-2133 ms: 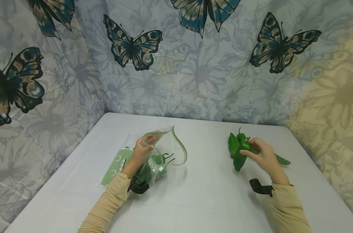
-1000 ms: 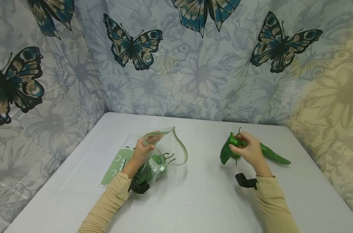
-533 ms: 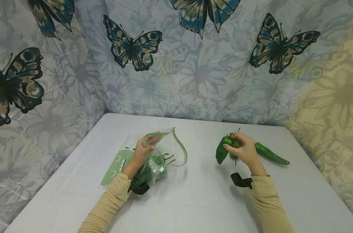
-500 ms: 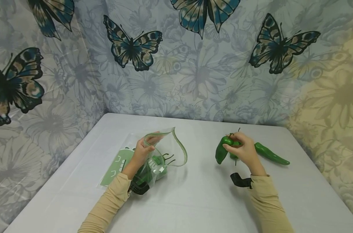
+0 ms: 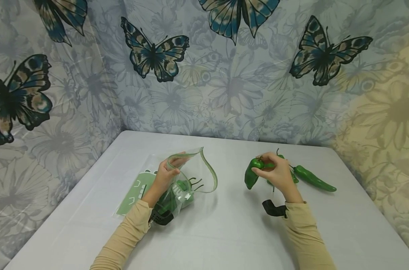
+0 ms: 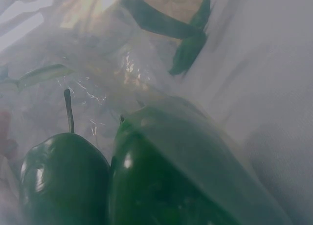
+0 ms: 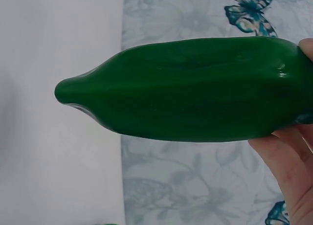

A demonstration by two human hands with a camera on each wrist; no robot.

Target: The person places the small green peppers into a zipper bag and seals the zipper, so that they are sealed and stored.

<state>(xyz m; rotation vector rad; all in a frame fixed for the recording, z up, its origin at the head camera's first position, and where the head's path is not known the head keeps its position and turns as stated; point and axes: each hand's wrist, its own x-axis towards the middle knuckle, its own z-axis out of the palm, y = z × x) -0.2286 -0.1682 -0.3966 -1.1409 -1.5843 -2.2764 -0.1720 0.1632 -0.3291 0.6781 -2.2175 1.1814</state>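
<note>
My left hand grips the rim of a clear zip bag with a green strip along its mouth, which gapes to the right. Inside the bag lie green peppers, their stems pointing toward the mouth. Two of them fill the lower left wrist view, one rounded pepper beside a larger one. On the right, my right hand pinches a green pepper at its stem end, above the table. In the right wrist view that pepper spans the picture, thumb and fingers at its wide end.
A long green pepper lies right of my right hand. More green peppers lie behind that hand, partly hidden. A flat green packet with white marks lies left of the bag on the white table. A butterfly-patterned backdrop stands behind.
My right hand has moved left with the pepper, away from the other peppers, uncovering more of the long one. The left hand and bag have stayed in place.
</note>
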